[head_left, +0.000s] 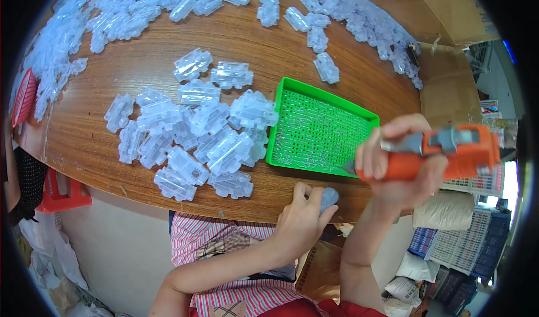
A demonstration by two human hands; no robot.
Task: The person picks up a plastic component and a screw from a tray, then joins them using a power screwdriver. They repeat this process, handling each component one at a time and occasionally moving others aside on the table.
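My right hand (396,174) is wrapped round an orange and grey power screwdriver (469,154), blurred by motion. Its dark tip points left, over the near right corner of a green perforated tray (273,140). Many small metal screws (306,143) lie scattered in this tray. At the table's front edge, my left hand (300,221) has its fingers closed on a small clear plastic part (329,198), mostly hidden by the hand. Left of the tray lies a loose pile of clear plastic housings (208,126), some overlapping.
A large heap of similar clear housings (129,16) curves along the far side of the wooden table (106,148). Cardboard (446,87) stands at the right edge. A red basket (24,98) sits far left, with a red stool (59,193) below. Stacked crates (463,241) stand lower right.
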